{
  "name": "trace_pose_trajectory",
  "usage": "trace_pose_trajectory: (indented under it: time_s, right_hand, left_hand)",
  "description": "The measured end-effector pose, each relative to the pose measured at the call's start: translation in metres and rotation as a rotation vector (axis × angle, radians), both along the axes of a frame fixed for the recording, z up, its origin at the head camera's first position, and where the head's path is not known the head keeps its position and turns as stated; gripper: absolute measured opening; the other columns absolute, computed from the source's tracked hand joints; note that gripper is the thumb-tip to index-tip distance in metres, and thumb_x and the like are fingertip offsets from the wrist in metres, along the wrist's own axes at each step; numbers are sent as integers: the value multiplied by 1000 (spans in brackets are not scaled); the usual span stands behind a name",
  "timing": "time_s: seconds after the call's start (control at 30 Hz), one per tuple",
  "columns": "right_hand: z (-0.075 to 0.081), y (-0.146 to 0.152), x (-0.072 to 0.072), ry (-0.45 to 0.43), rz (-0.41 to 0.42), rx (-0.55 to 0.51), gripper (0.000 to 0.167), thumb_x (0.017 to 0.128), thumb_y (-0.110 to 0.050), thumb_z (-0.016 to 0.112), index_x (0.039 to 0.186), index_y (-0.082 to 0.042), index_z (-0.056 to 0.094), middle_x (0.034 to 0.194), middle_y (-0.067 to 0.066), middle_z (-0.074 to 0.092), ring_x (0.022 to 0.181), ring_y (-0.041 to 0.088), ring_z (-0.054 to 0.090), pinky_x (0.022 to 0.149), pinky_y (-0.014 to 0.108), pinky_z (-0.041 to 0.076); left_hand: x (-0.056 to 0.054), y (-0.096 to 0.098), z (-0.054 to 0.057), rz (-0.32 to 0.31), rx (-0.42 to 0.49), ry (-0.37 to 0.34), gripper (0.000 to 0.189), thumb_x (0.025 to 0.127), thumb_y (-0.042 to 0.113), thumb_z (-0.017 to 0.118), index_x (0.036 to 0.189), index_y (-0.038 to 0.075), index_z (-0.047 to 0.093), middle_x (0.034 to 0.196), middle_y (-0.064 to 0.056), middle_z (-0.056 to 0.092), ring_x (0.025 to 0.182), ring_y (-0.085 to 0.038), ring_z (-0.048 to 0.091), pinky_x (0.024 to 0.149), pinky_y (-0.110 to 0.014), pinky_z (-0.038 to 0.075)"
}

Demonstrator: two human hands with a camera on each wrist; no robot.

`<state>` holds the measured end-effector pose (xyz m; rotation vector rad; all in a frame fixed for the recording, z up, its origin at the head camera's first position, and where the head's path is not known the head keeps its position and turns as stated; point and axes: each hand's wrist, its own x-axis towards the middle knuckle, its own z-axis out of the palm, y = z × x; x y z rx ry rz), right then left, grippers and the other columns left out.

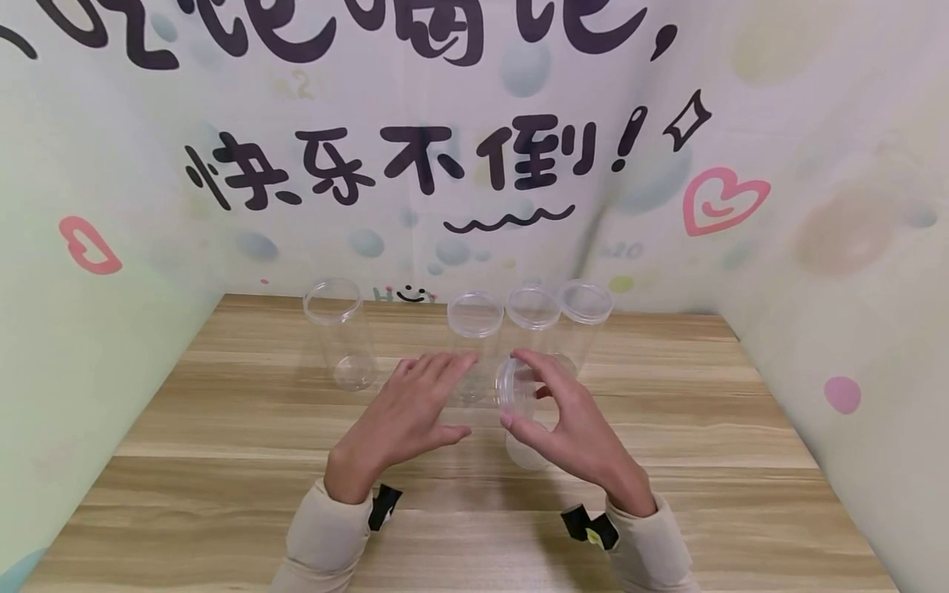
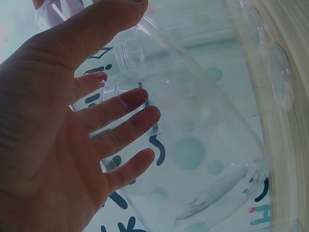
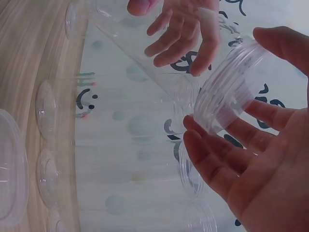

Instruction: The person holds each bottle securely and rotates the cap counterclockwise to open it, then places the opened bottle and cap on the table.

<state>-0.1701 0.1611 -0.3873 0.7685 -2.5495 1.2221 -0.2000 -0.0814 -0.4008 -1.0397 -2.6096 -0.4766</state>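
My left hand [image 1: 408, 412] holds a clear plastic jar [image 2: 217, 191] tilted under its palm; the fingers are nearly straight and the thumb stands apart. The jar's base points left and down, and its body hardly shows in the head view. Facing it from the right, my right hand [image 1: 574, 420] pinches a clear ridged lid [image 3: 227, 87] on edge, thumb on one side and fingers on the other. The lid is close to the jar's upper end in the right wrist view. Below the right hand, a clear round piece with a rim [image 1: 528, 451] lies on the table.
Several clear jars stand at the back of the wooden table [image 1: 245, 428]: one apart at the left [image 1: 334, 305], the others grouped right of centre [image 1: 474, 317]. A printed backdrop [image 1: 356, 91] rises behind, and pale walls flank both sides.
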Motion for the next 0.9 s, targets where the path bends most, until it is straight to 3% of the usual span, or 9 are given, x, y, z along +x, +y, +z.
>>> trace_pose_trajectory:
  time_s: [0.47,0.67,0.9]
  right_hand:
    - [-1,3,0,32,95,16,74,82,-9,76,147,-14,41,148,1,45,131,18,46,98,43,50]
    - [-1,3,0,22,110,34,80,84,-10,76,152,-14,34,152,2,40,134,21,44,99,45,49]
    - [1,1,1,-90,10,-43,82,91,-21,72,156,-19,24,158,4,33,138,27,44,102,47,47]
  left_hand:
    - [1,0,-1,8,-9,-15,89,73,41,86,146,14,43,130,-6,58,120,-27,56,98,-47,44]
    - [1,0,0,13,-17,-6,89,73,41,86,146,14,43,129,-6,59,119,-27,56,97,-46,45]
    - [1,2,-1,38,-32,45,88,73,41,87,145,14,43,128,-6,59,120,-28,56,96,-47,44]
